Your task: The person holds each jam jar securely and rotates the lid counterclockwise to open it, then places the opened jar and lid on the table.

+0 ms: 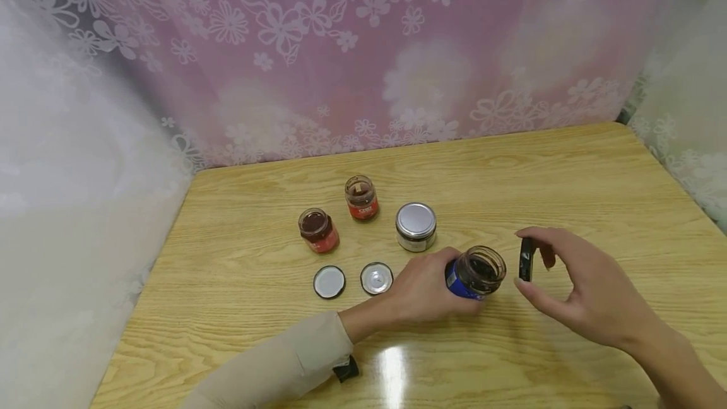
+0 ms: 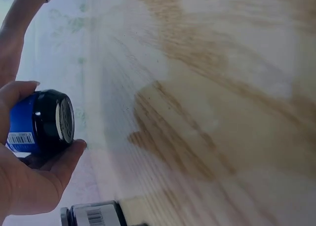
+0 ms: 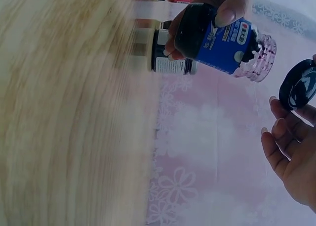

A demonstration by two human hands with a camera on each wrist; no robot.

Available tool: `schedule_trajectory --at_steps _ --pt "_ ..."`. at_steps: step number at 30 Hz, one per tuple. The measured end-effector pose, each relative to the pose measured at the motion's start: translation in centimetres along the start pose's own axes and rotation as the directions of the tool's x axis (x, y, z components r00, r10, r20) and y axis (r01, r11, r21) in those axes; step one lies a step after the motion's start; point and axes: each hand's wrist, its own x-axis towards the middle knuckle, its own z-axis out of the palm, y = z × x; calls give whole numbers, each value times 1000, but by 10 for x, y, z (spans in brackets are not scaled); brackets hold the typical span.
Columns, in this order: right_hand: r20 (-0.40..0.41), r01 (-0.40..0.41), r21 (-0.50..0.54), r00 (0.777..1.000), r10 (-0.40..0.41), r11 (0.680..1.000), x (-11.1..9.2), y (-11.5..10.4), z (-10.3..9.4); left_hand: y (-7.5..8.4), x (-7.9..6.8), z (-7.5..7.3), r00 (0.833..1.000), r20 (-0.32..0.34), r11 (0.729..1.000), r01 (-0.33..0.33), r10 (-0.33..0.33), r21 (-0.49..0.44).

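My left hand (image 1: 423,289) grips an uncapped glass jar (image 1: 481,270) with a blue label, its mouth tilted toward the right. Dark contents fill its lower part, and purple smears coat the glass near the rim in the right wrist view. In the left wrist view the base of this blue-labelled jar (image 2: 44,122) shows above the table. Just right of the mouth, my right hand (image 1: 591,292) pinches a black lid (image 1: 526,259) by its edges between thumb and fingers. The lid (image 3: 298,85) is apart from the jar, its glossy inner side showing in the right wrist view.
Two open red-labelled jars, one nearer (image 1: 319,232) and one farther (image 1: 361,197), stand left of a silver-lidded jar (image 1: 416,226). Two loose lids, a left one (image 1: 329,282) and a right one (image 1: 377,278), lie before them. A black object (image 1: 346,369) shows beside the left sleeve.
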Motion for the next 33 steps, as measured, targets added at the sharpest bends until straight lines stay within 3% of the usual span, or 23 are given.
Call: schedule_trajectory --at_steps 13,33 --pt "4 -60 10 998 60 998 -9 8 2 2 27 11 998 15 997 61 -62 50" --pt "26 -77 -2 997 77 997 -11 10 6 -4 41 21 1000 -15 988 -4 7 153"
